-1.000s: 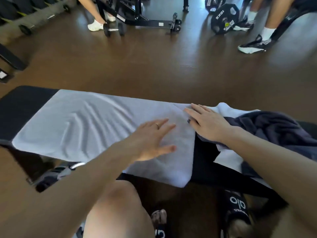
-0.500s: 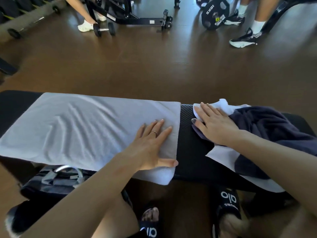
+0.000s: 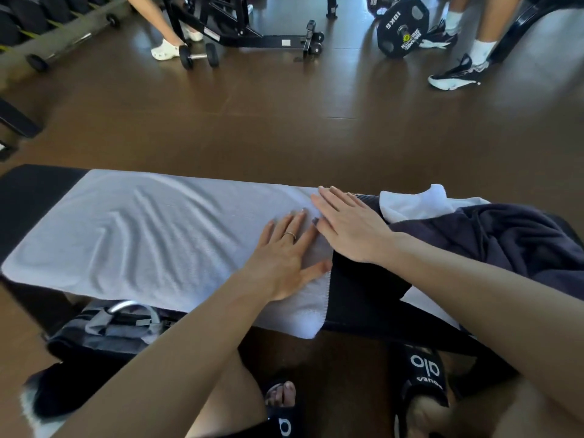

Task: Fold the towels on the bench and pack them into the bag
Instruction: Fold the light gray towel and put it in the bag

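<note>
The brown floor (image 3: 284,128) takes up most of the view, with gym gear and other people's feet well back from the work. Across the foreground runs the black bench (image 3: 357,298), its long axis left to right, and the pale towel (image 3: 142,235) lies spread flat along it in the same direction, rippled in the middle, its near edge hanging a little over the bench's front side. Both hands sit at the towel's right end, so nearly all of its length stretches away to the left. The left hand (image 3: 284,260) lies flat on the cloth with fingers straight and spread, holding nothing; the right hand (image 3: 347,226) lies flat just beside it at the far right corner, fingers straight, partly over bare bench. A dark towel (image 3: 505,238) is heaped over a white towel (image 3: 410,203) to the right, close behind the right wrist — little room there. The bag (image 3: 107,327) sits on the floor under the bench's near left side. The next fold probably goes leftward, where the towel lies unobstructed; the left hand is nearer that side.
</note>
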The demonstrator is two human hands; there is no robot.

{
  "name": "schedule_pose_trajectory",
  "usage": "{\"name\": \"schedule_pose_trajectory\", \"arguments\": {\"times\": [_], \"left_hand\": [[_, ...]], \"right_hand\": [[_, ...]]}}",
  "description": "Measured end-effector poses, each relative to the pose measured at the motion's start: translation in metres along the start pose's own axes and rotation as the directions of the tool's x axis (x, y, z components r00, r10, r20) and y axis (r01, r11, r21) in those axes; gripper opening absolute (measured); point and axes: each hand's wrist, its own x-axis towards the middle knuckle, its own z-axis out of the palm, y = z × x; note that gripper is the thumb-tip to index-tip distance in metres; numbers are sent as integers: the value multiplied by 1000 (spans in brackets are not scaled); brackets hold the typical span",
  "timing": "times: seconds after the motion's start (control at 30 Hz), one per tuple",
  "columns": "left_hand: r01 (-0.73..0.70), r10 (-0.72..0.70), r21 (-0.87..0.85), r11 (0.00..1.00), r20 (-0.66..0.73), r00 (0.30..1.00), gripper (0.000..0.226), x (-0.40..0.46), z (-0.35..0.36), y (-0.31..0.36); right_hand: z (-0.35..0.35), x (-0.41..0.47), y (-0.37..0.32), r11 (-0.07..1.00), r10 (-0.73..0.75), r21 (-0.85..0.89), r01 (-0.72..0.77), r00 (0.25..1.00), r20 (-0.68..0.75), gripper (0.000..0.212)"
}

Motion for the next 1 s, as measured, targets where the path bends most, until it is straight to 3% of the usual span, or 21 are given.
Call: {"name": "schedule_pose_trajectory", "arguments": {"times": [0.17,0.27,0.47,0.57,0.63,0.7,0.77,0.9,1.0], "left_hand": [[25,-25,2,1000,-8,1000,81,-3,1,-8],[23,-24,34,999,11,1000,82,-8,2,-11],[69,-71,28,997,57,996,85,-14,3,-10],[63,-65,29,998,79,995,87,-14,2,-10],[72,-71,-18,997,62,996,87,-19,-3,-21],[144,-144,-75,987,7,990,89,-27,-10,-45],[252,-253,-54,966,-17,967,91,-35,-16,-78],[481,-481,-17,877,16,877,89,-59,-14,-140],[528,-529,-52,848,-31,848,81,-77,1,-167]], "right_hand": [[4,19,7,994,103,11,-105,989,109,58],[6,19,10,987,158,13,-160,984,80,58],[9,20,1,990,125,-70,-123,992,20,62],[15,20,-6,995,87,-65,-82,994,64,63],[16,20,-8,990,137,-46,-133,987,81,69],[15,17,-16,981,182,-70,-182,983,-4,81],[11,16,-42,989,122,-78,-125,992,-36,84],[16,21,-117,995,-27,101,15,992,123,65],[30,22,-136,997,-48,66,40,992,118,62]]}}
